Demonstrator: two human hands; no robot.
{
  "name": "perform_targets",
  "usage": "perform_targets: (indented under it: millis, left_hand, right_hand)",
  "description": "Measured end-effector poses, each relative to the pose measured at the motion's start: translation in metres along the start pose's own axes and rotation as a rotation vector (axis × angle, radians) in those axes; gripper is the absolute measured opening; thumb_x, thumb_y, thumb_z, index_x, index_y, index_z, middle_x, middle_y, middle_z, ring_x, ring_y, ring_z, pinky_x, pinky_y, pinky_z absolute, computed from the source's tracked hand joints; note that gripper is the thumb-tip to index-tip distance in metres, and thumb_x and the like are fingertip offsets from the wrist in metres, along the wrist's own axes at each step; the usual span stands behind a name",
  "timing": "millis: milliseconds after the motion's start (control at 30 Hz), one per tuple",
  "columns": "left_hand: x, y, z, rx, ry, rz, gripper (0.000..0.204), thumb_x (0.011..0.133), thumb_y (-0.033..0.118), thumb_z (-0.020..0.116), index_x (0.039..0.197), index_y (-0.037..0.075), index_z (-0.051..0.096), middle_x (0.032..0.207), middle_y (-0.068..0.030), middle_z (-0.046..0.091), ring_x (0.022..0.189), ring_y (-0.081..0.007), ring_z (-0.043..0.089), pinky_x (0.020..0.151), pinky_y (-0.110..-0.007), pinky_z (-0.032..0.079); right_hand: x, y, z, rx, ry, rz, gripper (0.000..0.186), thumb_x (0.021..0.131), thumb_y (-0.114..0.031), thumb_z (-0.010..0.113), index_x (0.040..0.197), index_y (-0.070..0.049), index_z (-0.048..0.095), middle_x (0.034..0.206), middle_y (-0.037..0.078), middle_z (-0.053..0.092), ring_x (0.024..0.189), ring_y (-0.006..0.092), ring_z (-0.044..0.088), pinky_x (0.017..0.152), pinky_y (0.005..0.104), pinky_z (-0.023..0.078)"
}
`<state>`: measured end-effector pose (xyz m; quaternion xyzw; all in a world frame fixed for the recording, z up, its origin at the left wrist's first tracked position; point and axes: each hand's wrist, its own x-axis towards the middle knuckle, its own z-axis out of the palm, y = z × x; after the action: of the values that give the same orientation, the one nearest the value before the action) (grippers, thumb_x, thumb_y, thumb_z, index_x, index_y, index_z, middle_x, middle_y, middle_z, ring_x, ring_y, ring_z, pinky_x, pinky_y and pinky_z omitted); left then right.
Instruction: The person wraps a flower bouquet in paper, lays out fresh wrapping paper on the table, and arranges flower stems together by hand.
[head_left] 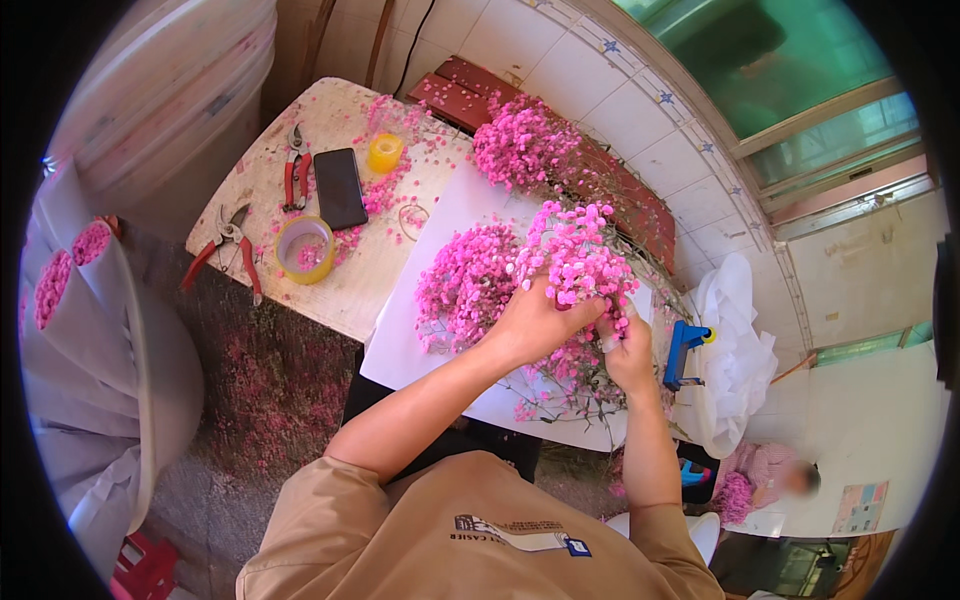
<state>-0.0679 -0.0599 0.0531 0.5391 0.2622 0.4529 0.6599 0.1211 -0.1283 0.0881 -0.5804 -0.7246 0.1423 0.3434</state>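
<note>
My left hand [537,322] grips a bunch of pink dyed baby's-breath flowers [580,255], fingers curled around its stems. My right hand [628,352] pinches the same bunch from the right side, low on the stems. Another heap of the pink flowers [465,285] lies on a white sheet of paper [405,345] just left of my hands. A further clump [525,145] lies beyond, near a red bench [470,95].
A small table [350,280] holds two red-handled pruners [295,165] [228,245], a black phone [340,187], a yellow tape roll [305,250] and a small yellow cup [385,152]. A blue tool [685,350] and white wrapping [735,350] sit right. Wrapped bouquets [70,270] stand left. Another person [770,480] sits lower right.
</note>
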Motion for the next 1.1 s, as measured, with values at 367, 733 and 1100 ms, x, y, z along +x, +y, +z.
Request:
perform_targets:
  millis: [367,733,1100]
  left_hand:
    - [-0.011,0.012,-0.072,-0.100,0.109,-0.035,0.050,0.090,0.011,0.074,0.135,-0.002,0.054,0.124,-0.0099,0.065,0.114,-0.0176,0.060,0.100,-0.035,0.048]
    - [-0.053,-0.010,-0.054,0.672,-0.016,0.617,0.057,0.085,0.003,0.062,0.141,0.001,0.053,0.144,-0.0209,0.054,0.141,-0.0369,0.045,0.118,-0.052,0.034]
    - [-0.025,-0.085,-0.070,1.169,-0.036,0.450,0.059,0.094,0.029,0.062,0.145,0.002,0.050,0.151,-0.0156,0.049,0.147,-0.0303,0.037,0.124,-0.049,0.023]
  right_hand:
    - [0.016,-0.006,0.018,-0.239,-0.329,0.201,0.045,0.098,-0.011,0.062,0.139,0.001,0.049,0.087,0.017,0.068,0.075,0.0309,0.066,0.068,0.0414,0.050]
    - [0.008,0.042,0.076,-0.336,-0.577,0.006,0.039,0.089,-0.005,0.059,0.128,-0.008,0.061,0.108,0.023,0.070,0.099,0.0418,0.068,0.081,0.0499,0.054]
    - [-0.007,-0.010,0.035,-0.587,-0.511,-0.066,0.084,0.087,-0.039,0.075,0.155,-0.007,0.036,0.152,0.022,0.041,0.138,0.0408,0.043,0.114,0.0525,0.034]
